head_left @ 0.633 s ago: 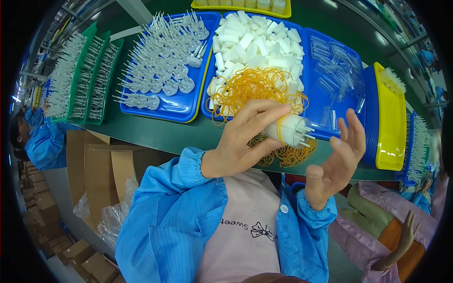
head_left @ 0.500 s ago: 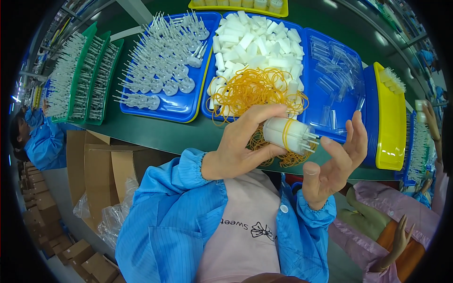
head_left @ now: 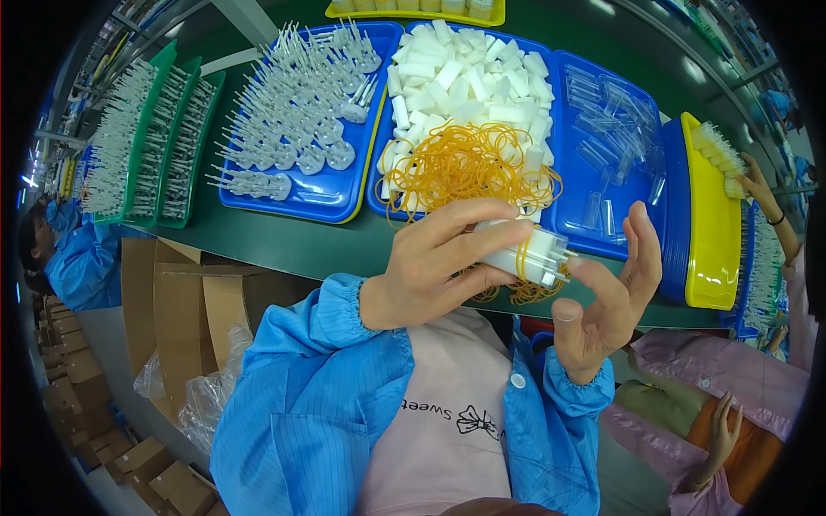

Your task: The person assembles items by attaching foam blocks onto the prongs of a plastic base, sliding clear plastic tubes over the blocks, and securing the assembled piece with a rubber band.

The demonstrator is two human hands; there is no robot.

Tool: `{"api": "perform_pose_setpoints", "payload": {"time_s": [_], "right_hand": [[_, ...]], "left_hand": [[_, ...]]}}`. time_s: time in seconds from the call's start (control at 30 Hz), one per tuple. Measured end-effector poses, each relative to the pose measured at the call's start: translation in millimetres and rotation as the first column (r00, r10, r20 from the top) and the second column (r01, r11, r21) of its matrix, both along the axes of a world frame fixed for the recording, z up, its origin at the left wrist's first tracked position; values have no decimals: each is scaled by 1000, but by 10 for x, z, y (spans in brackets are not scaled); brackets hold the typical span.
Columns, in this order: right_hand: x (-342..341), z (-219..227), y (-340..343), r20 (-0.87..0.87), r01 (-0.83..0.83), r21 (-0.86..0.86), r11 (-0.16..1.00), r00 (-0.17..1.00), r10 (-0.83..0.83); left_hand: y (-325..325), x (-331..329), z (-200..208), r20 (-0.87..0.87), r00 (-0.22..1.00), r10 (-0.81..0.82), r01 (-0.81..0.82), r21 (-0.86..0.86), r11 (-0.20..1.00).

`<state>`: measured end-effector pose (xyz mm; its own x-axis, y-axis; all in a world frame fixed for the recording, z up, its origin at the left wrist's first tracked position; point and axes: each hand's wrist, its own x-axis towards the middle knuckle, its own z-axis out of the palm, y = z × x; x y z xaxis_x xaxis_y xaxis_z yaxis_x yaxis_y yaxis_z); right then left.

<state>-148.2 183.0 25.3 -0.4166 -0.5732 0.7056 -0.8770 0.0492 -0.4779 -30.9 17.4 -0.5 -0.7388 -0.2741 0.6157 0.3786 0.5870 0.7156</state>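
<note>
My left hand [head_left: 434, 258] is closed round a short clear plastic cylinder [head_left: 535, 258] with white material inside and thin white prongs at its right end. A yellow rubber band [head_left: 521, 255] circles the cylinder. My right hand [head_left: 609, 297] is just to the right with fingers apart, its index fingertip close to the prongs; whether it touches them I cannot tell. Beyond my left hand, a tangle of orange-yellow rubber bands [head_left: 469, 163] rests on white foam-like pieces [head_left: 473, 73] heaped in a blue tray.
To the left are a blue tray [head_left: 344, 199] of pronged clear parts and green racks [head_left: 138, 163] of similar parts. Right of the foam lie clear tubes [head_left: 607, 120] in another blue tray, then a yellow tray [head_left: 716, 232]. A co-worker's hand [head_left: 755, 179] reaches to that tray. Cardboard boxes [head_left: 185, 318] stand lower left.
The cylinder has tilted in my left hand, whose fingers now lie farther over it. A co-worker's hand has come to the yellow tray at right. The far yellow tray has shifted left.
</note>
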Motion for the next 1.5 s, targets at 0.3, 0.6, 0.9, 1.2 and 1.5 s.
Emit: {"api": "perform_pose_setpoints", "payload": {"time_s": [0.3,0.6,0.9,1.2,1.5], "right_hand": [[-19,-55,-27,29,-95,60,994,995,93],[-32,47,301,-234,-359,-161,919,919,318],[-3,155,33,-322,-479,145,866,805,499],[103,188,53,-439,-418,223,881,764,473],[117,146,101,-277,-457,170,873,828,488]], "left_hand": [[-25,36,-14,-11,999,32,-33,-92,995],[-77,32,66,79,995,-60,60,4,998],[-107,44,238,152,964,-217,211,54,976],[-212,70,309,218,925,-310,315,14,949],[-198,92,318,311,867,-389,341,200,919]]}}
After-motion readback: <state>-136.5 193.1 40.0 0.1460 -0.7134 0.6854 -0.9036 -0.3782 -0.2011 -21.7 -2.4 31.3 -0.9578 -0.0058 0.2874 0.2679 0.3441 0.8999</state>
